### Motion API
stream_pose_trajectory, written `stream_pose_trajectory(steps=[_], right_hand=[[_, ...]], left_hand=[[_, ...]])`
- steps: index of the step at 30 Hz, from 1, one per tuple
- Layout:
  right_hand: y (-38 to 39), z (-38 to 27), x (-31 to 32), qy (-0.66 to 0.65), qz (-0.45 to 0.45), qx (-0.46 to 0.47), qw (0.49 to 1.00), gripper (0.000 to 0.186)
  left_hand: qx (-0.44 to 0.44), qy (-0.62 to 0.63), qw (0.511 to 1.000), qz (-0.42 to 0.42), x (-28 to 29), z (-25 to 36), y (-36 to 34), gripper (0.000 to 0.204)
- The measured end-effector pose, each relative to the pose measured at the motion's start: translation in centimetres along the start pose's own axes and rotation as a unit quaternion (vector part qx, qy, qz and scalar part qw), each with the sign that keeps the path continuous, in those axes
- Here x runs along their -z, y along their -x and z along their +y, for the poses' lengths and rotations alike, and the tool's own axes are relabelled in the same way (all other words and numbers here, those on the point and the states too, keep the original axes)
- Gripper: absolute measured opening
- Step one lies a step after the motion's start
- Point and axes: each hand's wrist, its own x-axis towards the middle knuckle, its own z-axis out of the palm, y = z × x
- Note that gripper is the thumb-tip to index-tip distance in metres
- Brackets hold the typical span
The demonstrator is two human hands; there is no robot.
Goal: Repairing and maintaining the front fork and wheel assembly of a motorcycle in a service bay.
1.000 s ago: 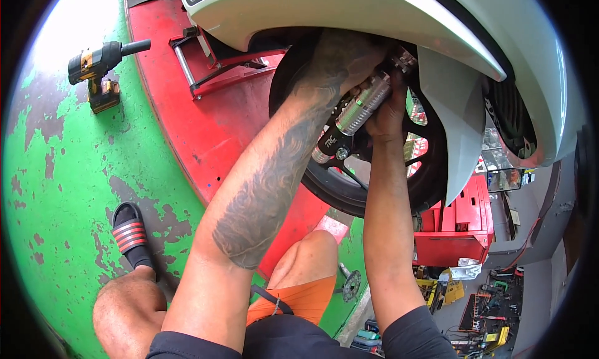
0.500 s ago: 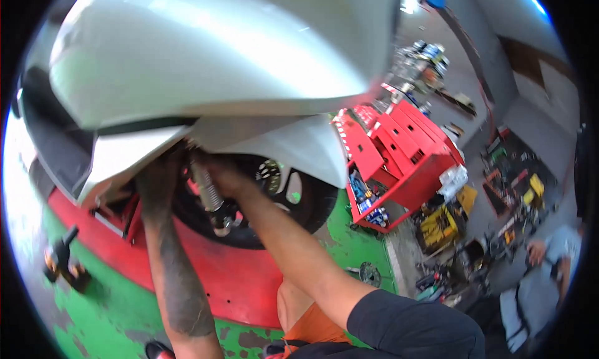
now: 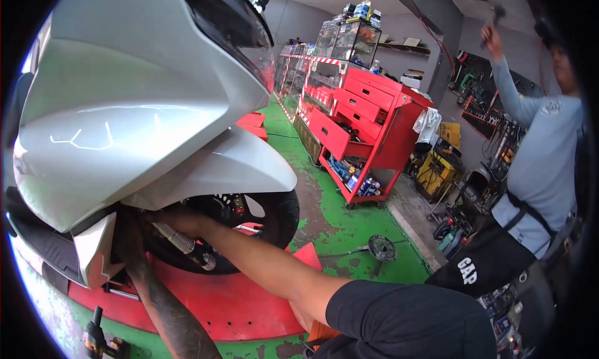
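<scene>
Under the front of a silver scooter [image 3: 118, 115], my right hand [image 3: 187, 222] closes around the upper part of a ribbed silver fork leg [image 3: 182, 241] with a dark lower end. This tube slants down in front of the black front wheel [image 3: 288, 218], below the pale fender [image 3: 249, 168]. My left hand [image 3: 129, 241] reaches up beneath the bodywork beside the tube's top. Shadow and the fairing hide its fingers, so what it touches cannot be made out.
The wheel stands over a red lift platform [image 3: 249, 309]. A power tool [image 3: 100, 340] stands lower left, and a brake disc [image 3: 382, 248] lies on the green floor. A red tool cabinet [image 3: 399, 131] has drawers open. At right, a co-worker [image 3: 543, 153] raises a hammer [image 3: 497, 14].
My view has lifted and turned, showing more of the cabinet and the room. The co-worker now appears upright with a raised arm. Both my hands stay under the bodywork at the fork leg.
</scene>
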Motion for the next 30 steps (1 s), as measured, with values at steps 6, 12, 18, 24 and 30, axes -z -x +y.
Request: stream_pose_trajectory(steps=[6,12,18,24,30], right_hand=[[0.4,-0.3,-0.6,-0.002,0.002,0.030,1.000,0.033],[0.2,-0.6,-1.8,0.020,0.003,-0.009,1.000,0.032],[0.3,-0.4,-0.7,0.029,0.010,0.014,0.999,0.032],[0.2,0.0,-0.7,0.026,0.000,-0.022,0.999,0.035],[0.0,0.4,-0.3,-0.013,-0.011,0.005,1.000,0.032]], left_hand=[[0.061,0.203,0.976,-0.044,4.9,3.0,1.4,0.047],[-0.133,-0.486,0.864,0.029,2.4,-0.1,1.2,0.045],[-0.181,-0.386,0.904,0.032,1.3,-0.8,0.4,0.045],[-0.156,-0.343,0.923,0.081,3.2,0.6,1.8,0.044],[-0.034,0.028,0.999,0.010,5.0,2.8,1.9,0.042]])
